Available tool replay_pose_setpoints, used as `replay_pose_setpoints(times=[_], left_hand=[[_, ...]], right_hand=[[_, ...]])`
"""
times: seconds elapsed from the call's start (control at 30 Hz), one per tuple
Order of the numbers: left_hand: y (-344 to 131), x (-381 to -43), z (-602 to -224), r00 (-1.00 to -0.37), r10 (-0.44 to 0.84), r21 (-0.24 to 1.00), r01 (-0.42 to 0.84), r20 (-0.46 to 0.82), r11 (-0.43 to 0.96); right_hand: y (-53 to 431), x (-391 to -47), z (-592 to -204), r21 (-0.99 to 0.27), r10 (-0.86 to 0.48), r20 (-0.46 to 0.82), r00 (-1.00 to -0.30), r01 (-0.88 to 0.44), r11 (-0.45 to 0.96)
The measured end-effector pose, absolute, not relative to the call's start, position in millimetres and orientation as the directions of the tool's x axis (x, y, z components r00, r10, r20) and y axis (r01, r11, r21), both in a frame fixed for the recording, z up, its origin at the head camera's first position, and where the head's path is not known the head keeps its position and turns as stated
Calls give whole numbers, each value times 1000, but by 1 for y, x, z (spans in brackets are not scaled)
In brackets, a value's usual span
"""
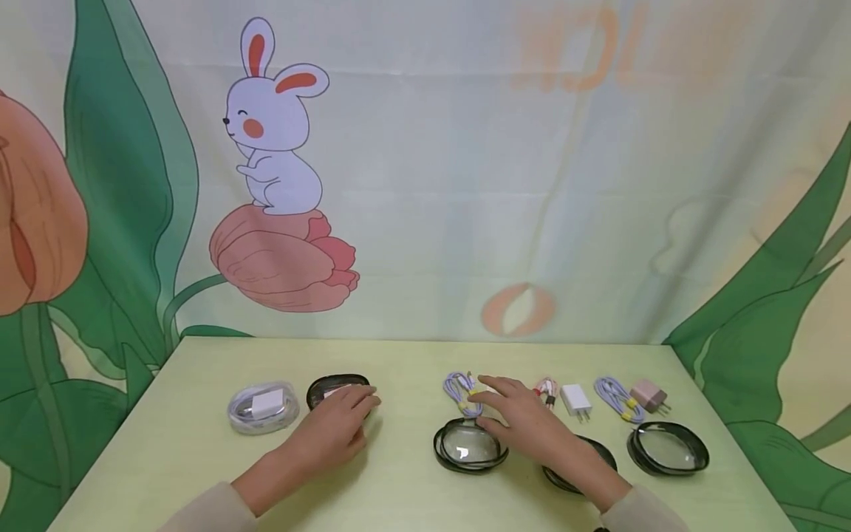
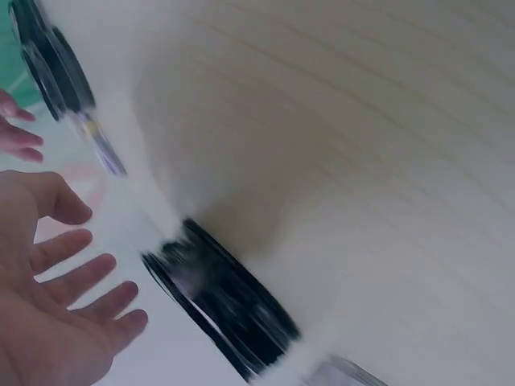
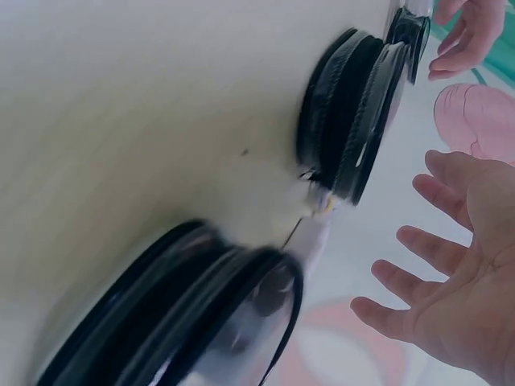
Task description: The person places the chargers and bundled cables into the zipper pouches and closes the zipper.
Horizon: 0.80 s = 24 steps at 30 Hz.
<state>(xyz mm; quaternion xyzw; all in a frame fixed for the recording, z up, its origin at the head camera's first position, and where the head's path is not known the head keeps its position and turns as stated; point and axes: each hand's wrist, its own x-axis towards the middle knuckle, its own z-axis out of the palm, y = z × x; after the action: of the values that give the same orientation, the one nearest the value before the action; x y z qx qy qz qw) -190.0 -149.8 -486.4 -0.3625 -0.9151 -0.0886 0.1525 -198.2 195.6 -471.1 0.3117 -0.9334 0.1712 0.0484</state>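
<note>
My left hand (image 1: 329, 427) hovers with loosely spread fingers beside a small black-edged zip case (image 1: 332, 383), which it partly covers in the head view. In the left wrist view a gap shows between the fingers and that case (image 2: 229, 301). Over the table's right half, my right hand (image 1: 528, 420) is held with its fingers apart and holds nothing. Closest to it are a coiled lilac cable (image 1: 459, 395) and a round clear-topped case with black edging (image 1: 468, 445). Another black-edged case (image 1: 601, 452) lies partly hidden beneath my right forearm.
Left of the hands lies a clear case (image 1: 262, 421) with a white charger inside. Along the right stand a white plug (image 1: 575, 399), a pink cable (image 1: 547, 388), a second lilac cable (image 1: 618, 399), a pink plug (image 1: 648, 395) and another black-edged case (image 1: 668, 448). A printed curtain (image 1: 425, 185) hangs behind.
</note>
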Motion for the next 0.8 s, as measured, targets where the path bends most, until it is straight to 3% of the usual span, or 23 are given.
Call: replay_pose_setpoints(times=[0.2,0.43,0.67,0.8], left_hand=[[-114,-189,-485,-593,729,52,786,342,616],[-83,-192,-493,-521,833,82,853,189,515],[-68,-193,-498,-406,909,1,913,95,408],[-64,-194,-501,-392,910,-63,913,132,402]], right_hand=[[217,-196,-474,-273,-534,228,-814,-580,767],[225,-200,-476,-246,-524,257,-812,-580,777],[227,-195,-475,-269,-517,218,-828,-560,784],[228,-194,-476,-294,-506,183,-843,-538,790]])
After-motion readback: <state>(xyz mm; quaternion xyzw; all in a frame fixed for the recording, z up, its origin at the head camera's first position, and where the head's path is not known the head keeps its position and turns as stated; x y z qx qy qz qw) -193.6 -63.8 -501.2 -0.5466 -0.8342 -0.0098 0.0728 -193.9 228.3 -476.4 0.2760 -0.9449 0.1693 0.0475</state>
